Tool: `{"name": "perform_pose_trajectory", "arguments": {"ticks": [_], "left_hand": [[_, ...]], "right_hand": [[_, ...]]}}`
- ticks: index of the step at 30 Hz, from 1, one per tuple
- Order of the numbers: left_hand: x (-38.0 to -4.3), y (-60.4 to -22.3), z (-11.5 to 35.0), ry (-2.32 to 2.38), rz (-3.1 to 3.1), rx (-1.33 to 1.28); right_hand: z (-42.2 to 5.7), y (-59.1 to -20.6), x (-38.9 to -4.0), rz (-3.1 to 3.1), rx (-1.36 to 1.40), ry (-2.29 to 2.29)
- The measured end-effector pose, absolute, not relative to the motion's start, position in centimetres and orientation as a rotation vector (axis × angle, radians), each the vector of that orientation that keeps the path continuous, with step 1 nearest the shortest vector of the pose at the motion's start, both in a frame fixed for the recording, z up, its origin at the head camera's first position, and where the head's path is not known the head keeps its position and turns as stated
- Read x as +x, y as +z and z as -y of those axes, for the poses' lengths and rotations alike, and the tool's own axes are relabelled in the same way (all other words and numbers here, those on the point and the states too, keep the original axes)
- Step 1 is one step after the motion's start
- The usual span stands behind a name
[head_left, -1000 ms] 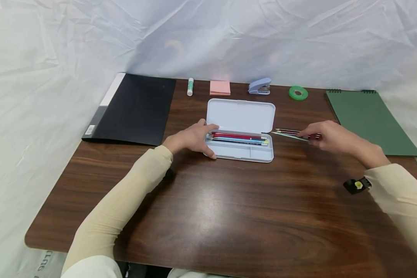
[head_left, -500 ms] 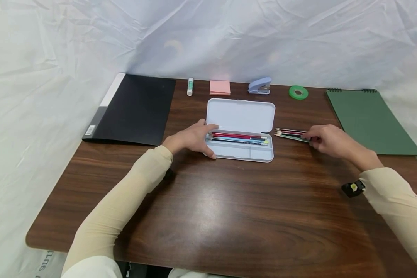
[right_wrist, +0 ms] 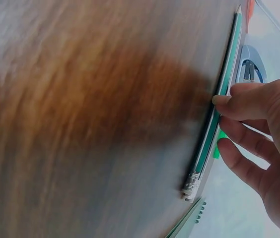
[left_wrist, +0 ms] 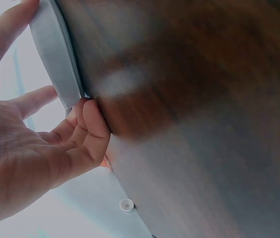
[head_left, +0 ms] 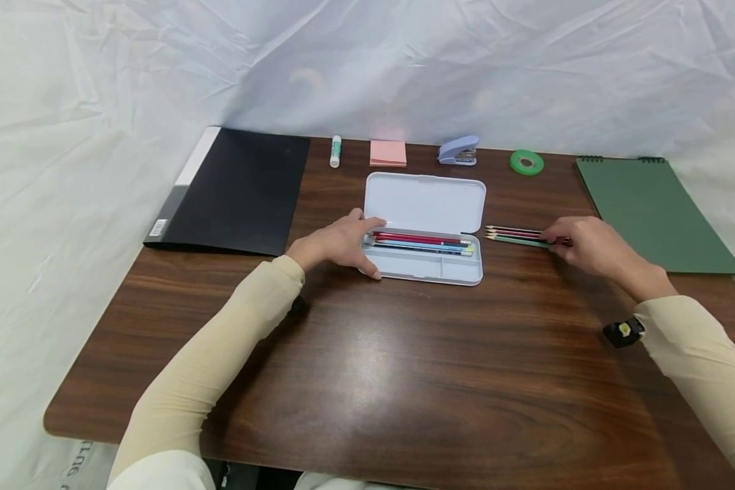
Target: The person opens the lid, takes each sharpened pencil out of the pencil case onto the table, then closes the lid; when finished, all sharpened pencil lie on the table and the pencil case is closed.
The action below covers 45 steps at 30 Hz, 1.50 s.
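Note:
A white pencil case (head_left: 410, 269) lies opened on the table, its lid tipped back. Red, blue and dark pencils (head_left: 421, 239) fill its rear compartment. My left hand (head_left: 341, 243) grips the case's left end, thumb at the front edge and fingers reaching over the rear side; the left wrist view shows fingertips against its side wall (left_wrist: 60, 54). Right of the case, my right hand (head_left: 591, 252) pinches a small bunch of pencils near their eraser ends, points toward the case. Nearest in that bunch is a green pencil (right_wrist: 229, 54) with the thumb on it; the fingers partly hide the others.
Along the back stand a glue stick (head_left: 335, 152), pink sticky notes (head_left: 388, 154), a lilac stapler (head_left: 459, 151) and green tape (head_left: 527, 162). A black folder (head_left: 245, 190) lies at left, a green spiral notebook (head_left: 655, 211) at right, close to my right hand.
My right hand has shifted slightly right along the pencils, and the bunch now lies more evenly lined up. The left hand and the case have stayed put.

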<state>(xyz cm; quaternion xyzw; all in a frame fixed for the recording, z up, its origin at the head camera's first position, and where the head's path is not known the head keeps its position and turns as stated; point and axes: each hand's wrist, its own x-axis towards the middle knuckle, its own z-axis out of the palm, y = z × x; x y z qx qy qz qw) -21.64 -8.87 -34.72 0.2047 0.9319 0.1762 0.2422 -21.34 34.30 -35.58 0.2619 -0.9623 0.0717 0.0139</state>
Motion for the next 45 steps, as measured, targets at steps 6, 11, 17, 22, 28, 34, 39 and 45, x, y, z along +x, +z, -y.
{"name": "perform_pose_trajectory", "arguments": {"ticks": [6,11,17,22,28,34,39,45], "left_hand": [[-21.7,-34.7,8.9,0.489,-2.548,0.560],[-21.7,-34.7,9.0,0.489,-2.543,0.563],[-21.7,-34.7,9.0,0.489,-2.541,0.563],[-21.6,-34.6,9.0,0.488,-2.539,0.562],[-21.6,-34.5,9.0,0.487,-2.537,0.553],[-21.6,-34.6,8.9,0.486,-2.534,0.560],[-21.6,-34.5,8.9,0.485,-2.534,0.556],[-21.6,-34.5,8.9,0.485,-2.534,0.558]], "right_hand": [[-34.4,-35.6,-21.4,2.973,0.784,0.180],[-34.5,-35.7,-21.4,2.943,0.787,0.174],[-34.4,-35.6,-21.5,2.927,0.791,0.196],[-33.6,-35.2,-21.7,2.868,0.835,0.275],[-30.1,-33.9,-21.8,2.863,0.883,0.406],[-25.5,-33.2,-22.0,2.874,0.990,0.460],[-22.3,-33.2,-22.0,2.909,1.098,0.508],[-19.4,-33.5,-22.1,2.950,1.236,0.630]]}}
